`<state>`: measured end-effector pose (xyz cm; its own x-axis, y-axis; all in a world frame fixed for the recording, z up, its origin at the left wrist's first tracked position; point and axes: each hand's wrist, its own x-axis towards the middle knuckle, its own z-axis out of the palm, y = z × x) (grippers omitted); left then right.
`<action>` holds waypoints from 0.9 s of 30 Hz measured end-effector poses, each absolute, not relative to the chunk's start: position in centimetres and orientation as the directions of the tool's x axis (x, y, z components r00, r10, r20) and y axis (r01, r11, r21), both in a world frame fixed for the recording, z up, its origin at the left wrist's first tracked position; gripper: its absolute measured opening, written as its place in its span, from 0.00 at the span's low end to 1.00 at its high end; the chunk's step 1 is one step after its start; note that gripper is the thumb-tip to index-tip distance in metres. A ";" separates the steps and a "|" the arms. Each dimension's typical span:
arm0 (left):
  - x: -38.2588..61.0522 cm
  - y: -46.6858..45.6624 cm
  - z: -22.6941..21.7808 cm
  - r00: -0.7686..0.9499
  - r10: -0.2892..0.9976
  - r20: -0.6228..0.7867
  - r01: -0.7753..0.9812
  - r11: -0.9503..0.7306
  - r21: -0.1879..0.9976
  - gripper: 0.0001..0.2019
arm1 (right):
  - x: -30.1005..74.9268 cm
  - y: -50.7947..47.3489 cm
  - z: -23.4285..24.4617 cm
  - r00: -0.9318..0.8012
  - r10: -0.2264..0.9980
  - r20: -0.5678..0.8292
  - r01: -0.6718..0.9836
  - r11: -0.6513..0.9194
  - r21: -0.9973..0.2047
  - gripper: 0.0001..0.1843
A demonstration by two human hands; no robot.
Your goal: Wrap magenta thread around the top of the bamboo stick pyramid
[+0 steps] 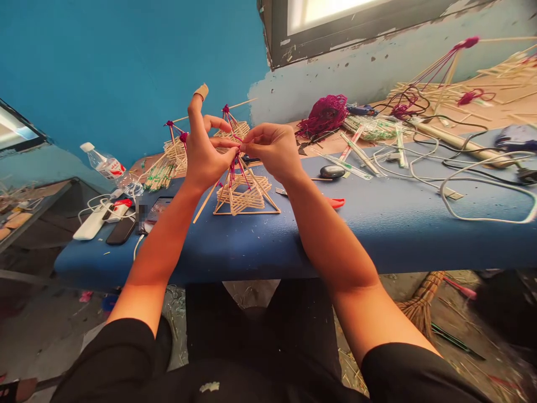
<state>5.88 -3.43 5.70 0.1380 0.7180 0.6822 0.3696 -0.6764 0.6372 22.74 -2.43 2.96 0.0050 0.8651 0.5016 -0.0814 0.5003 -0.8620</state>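
Note:
A small pyramid frame of thin bamboo sticks point(243, 194) stands on the blue padded bench point(377, 229), with magenta thread running down from its top. My left hand point(205, 148) and my right hand point(272, 148) meet just above the frame's tip, both pinching the magenta thread there. My left index finger points up and wears a tan bandage on its tip. Two similar finished stick frames point(178, 148) with magenta knots stand behind my hands.
A water bottle point(109, 168), phones point(121, 229) and a white charger lie at the bench's left end. A ball of magenta thread point(325, 115), a black oval object point(331, 171), red-handled scissors point(335, 201), white cables point(474, 179) and loose sticks lie right. A broom point(422, 305) lies on the floor.

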 end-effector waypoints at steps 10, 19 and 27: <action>6.1 -4.1 6.0 0.121 0.706 0.698 0.429 -0.671 0.604 0.51 | 23.4 -2.3 2.9 -0.098 0.876 0.473 -0.041 0.471 -0.881 0.04; 6.0 -4.1 6.2 0.169 0.723 0.670 0.444 -0.662 0.603 0.44 | 23.5 -1.4 2.5 -0.241 0.940 0.243 -0.336 0.154 -0.929 0.10; 5.8 -4.5 6.5 0.254 0.661 0.706 0.568 -0.693 0.445 0.39 | 23.3 -0.9 2.2 -0.273 0.944 0.184 -0.441 0.047 -0.896 0.06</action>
<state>5.78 -4.46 6.55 0.2545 0.6614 0.7056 0.5679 -0.6928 0.4445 23.34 -0.87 2.17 -0.2734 0.9441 0.1840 -0.4411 0.0470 -0.8962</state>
